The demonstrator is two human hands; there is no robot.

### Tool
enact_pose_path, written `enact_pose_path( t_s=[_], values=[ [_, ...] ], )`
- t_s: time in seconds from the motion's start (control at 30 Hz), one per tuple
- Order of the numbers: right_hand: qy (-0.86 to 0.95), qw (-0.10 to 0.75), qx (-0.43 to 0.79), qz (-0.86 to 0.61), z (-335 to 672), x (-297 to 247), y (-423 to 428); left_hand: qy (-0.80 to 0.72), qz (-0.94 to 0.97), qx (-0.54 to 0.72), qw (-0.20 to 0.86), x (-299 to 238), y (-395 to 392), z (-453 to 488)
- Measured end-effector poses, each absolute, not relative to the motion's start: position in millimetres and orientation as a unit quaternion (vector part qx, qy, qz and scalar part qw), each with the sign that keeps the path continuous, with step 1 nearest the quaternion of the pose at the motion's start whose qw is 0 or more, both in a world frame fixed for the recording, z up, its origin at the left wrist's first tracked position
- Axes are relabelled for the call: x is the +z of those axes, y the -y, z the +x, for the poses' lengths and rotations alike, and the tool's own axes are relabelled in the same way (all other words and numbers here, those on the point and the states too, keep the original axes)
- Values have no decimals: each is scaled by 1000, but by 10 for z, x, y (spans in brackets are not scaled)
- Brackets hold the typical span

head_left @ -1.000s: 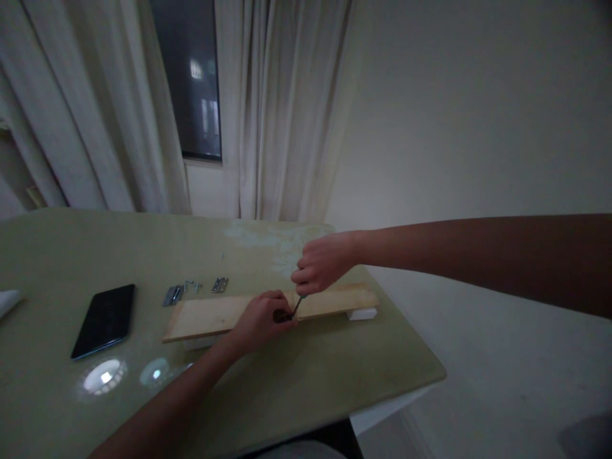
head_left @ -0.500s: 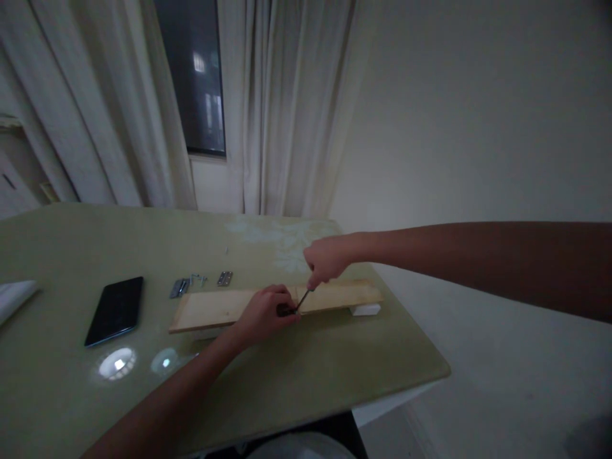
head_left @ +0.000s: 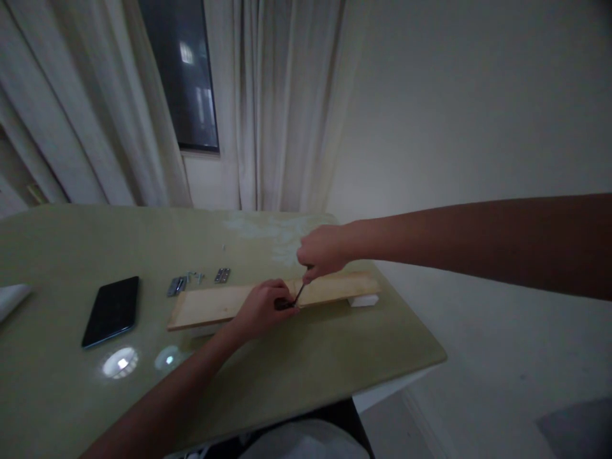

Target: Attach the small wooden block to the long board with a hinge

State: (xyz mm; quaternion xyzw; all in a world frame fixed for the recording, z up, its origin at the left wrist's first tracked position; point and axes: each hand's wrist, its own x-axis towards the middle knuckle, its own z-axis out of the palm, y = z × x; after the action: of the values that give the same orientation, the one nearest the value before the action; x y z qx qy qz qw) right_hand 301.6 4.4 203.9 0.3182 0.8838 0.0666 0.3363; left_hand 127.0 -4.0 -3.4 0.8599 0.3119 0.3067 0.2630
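My right hand (head_left: 322,250) is closed around the handle of a screwdriver (head_left: 299,294), whose thin shaft slants down to the near edge of the wooden boards. Two pale wooden boards (head_left: 205,306) appear to lie end to end, with a seam close to the screwdriver. At that seam my left hand (head_left: 265,307) rests on the near edge, its fingers curled over a small dark piece (head_left: 284,304) by the screwdriver tip. Most of that piece is hidden, and its kind does not show clearly.
White blocks (head_left: 364,300) prop the boards above the green table (head_left: 335,357). Behind them lie a metal hinge (head_left: 222,275), more hinge hardware (head_left: 176,285) and several screws (head_left: 198,277). A black tablet (head_left: 111,311) lies left, with a white object (head_left: 12,298) beyond it.
The view has shifted slightly, and my right wrist and forearm sit a little higher. Both hands keep their places at the seam, with the screwdriver still in my right hand.
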Motion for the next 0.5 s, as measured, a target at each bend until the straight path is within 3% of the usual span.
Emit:
enact_pose_path(
  t_s=[0.1, 0.27, 0.43, 0.5],
  values=[
    [-929, 300, 119, 179, 2985, 2069, -40, -313, 859, 308, 264, -33, 37, 1269],
    [-840, 411, 41, 353, 2807, 2026, -69, -303, 860, 311, 268, -20, 38, 1266],
    [-919, 323, 118, 193, 2793, 2071, -82, -313, 856, 315, 264, -38, 37, 1267],
    [-904, 344, 82, 239, 2800, 2064, -84, -311, 858, 314, 263, -44, 35, 1268]
  ],
)
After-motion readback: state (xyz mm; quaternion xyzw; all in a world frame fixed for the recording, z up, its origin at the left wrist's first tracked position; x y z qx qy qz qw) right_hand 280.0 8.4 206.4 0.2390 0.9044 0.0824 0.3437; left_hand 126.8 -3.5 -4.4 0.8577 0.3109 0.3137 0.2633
